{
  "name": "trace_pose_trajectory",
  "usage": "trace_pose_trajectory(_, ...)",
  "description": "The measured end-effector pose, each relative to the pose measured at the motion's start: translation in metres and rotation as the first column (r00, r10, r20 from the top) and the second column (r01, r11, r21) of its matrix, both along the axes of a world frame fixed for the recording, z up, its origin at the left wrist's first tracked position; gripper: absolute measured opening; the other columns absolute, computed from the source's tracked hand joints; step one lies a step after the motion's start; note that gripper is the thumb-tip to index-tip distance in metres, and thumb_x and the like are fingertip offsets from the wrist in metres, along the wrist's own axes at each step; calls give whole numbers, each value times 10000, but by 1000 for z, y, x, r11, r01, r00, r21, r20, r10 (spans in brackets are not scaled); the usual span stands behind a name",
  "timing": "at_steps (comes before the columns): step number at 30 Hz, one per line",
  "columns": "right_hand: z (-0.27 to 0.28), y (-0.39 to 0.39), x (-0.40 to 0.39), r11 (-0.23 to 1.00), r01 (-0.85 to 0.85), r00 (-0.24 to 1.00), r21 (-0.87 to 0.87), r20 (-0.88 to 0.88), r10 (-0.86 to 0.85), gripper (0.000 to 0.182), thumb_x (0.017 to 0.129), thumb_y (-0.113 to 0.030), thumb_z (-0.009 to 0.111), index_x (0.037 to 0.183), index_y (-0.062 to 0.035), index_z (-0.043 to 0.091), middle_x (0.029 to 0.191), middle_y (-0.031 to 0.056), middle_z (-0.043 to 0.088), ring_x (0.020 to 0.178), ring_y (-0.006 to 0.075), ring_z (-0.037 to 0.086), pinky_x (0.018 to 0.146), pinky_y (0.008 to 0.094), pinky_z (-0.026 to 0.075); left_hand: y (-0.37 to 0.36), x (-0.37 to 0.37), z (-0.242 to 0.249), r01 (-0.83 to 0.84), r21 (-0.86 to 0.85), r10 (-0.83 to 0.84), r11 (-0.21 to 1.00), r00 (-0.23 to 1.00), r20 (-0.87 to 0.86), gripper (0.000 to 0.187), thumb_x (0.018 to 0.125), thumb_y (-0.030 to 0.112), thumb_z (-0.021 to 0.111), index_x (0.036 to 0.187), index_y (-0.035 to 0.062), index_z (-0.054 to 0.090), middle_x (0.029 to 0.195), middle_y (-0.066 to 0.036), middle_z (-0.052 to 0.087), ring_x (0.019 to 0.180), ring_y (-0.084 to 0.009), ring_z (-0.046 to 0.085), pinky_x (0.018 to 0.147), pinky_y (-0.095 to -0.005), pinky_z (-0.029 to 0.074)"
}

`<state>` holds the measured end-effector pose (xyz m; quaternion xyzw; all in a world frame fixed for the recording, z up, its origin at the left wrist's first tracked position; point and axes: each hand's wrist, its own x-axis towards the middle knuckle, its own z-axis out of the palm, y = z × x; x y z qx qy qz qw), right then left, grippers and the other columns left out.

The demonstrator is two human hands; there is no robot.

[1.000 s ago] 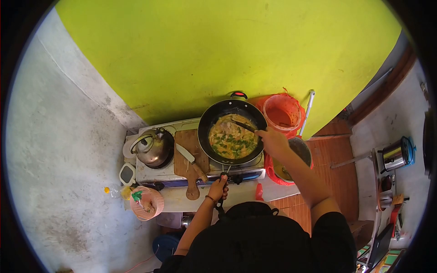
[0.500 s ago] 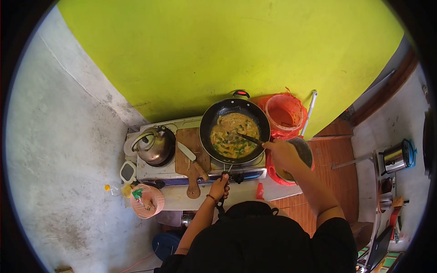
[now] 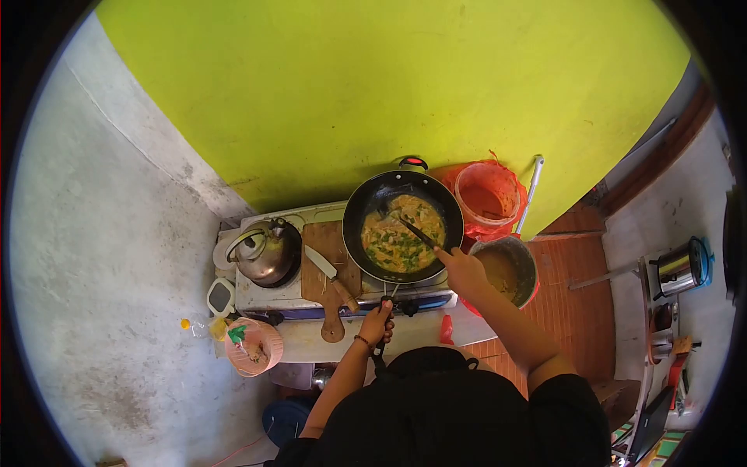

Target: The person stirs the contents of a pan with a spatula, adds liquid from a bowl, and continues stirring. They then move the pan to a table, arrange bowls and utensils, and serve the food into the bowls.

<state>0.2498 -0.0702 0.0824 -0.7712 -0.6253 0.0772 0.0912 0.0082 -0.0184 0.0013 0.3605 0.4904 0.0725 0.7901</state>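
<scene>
Hands: right point(image 3: 464, 270) stirs noodle-filled pan point(image 3: 366, 204), left point(image 3: 377, 323) grips handle

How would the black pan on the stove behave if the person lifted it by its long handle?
The pan would probably feel front-heavy, since the food sits far from the left hand on the handle. The food looks saucy, so it may slosh if tilted. The right hand, holding the utensil, gives the pan no support.

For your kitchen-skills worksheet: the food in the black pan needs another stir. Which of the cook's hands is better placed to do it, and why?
Probably the right hand: it grips the dark stirring utensil, whose tip is in the food of the round black frying pan. The left hand is on the pan's long handle, steadying it.
</scene>
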Motion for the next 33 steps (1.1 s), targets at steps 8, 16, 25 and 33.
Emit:
trace_pose_trajectory(8,32,-23,2,999,-40,999,-29,-14,39,516,723,-19,556,1229,-110,511,888,165,567,751,331,618,636,424,503,1,1,0,-2,4,2,1000,1000,-4,451,859,528,528,816,91,425,552,12,382,395,-90,352,369,-248,292)
trace_pose_trajectory(16,-4,-2,-11,999,38,996,15,-79,-36,540,708,-10,552,1235,-123,516,896,179,573,753,346,621,642,424,507,0,2,6,-1,6,1,1000,1000,-13,443,865,520,524,812,91,429,552,11,384,395,-89,354,370,-247,293)
trace_pose_trajectory(25,-4,5,-13,992,124,986,12,-114,-122,548,698,-22,569,1233,-133,519,898,182,579,773,360,621,662,437,507,0,2,2,-10,-7,10,1000,1000,-1,445,863,521,527,809,91,425,553,12,385,392,-86,351,370,-242,294)
trace_pose_trajectory(33,5,-25,11,971,75,953,228,-304,-3,402,722,-44,556,1114,-111,616,863,173,617,813,332,611,723,415,482,-1,1,2,-6,-17,6,1000,1000,10,466,849,546,536,828,95,423,560,20,368,405,-82,332,383,-239,285)
